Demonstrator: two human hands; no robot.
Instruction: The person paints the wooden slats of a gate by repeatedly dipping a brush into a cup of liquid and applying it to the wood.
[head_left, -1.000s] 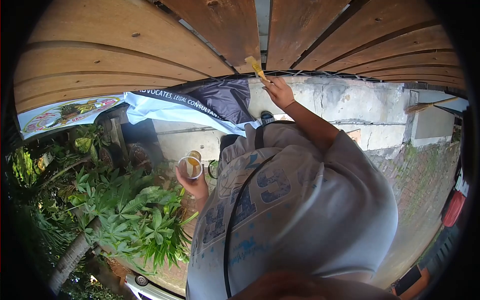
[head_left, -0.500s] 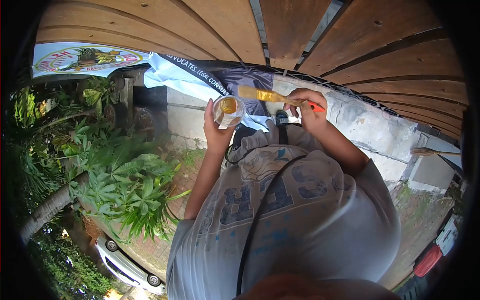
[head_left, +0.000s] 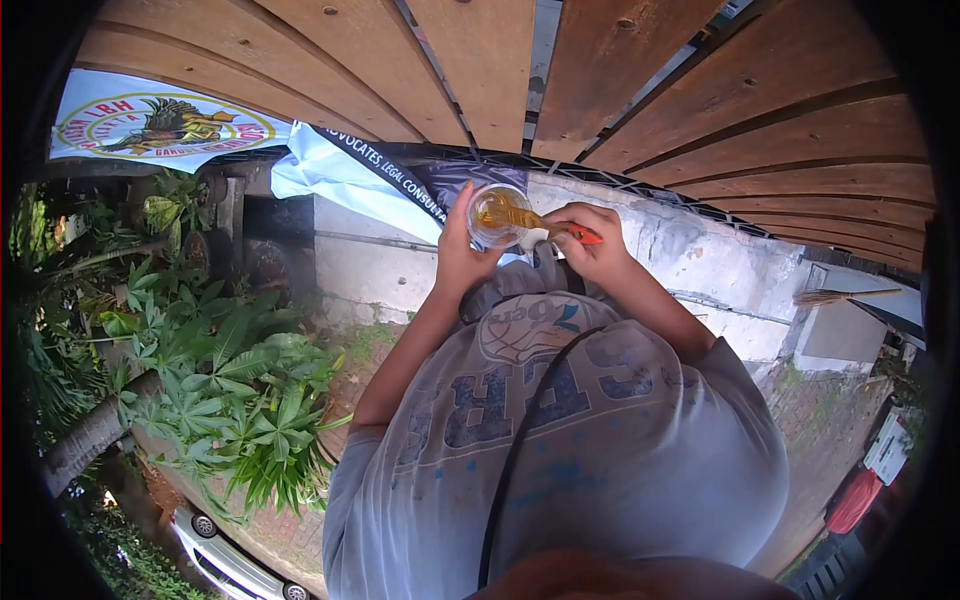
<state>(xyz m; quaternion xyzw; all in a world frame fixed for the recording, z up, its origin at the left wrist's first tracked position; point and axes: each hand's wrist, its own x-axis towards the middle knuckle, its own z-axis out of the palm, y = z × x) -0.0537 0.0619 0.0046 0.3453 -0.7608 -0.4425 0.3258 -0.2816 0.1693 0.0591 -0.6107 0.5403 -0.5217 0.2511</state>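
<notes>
My left hand [head_left: 464,252] is wrapped round a clear plastic cup [head_left: 484,236] with amber liquid in it. In my right hand [head_left: 592,246] is a paintbrush [head_left: 548,226] with an orange-red handle end, held near its handle. The brush points left, and its bristles are inside the cup's mouth, overlapping the amber liquid. Both hands are close together in front of my chest, below the edge of the wooden slats [head_left: 470,70].
A white banner [head_left: 170,125] with a printed emblem hangs along the slats' edge at left. Leafy plants [head_left: 250,380] stand below it. A pale wall [head_left: 690,245] runs behind my hands; a broom [head_left: 845,296] is at right. A silver car [head_left: 235,560] is at lower left.
The paintbrush has moved left and down, from beside the cup to inside it. The cup has moved right, bringing both hands closer together.
</notes>
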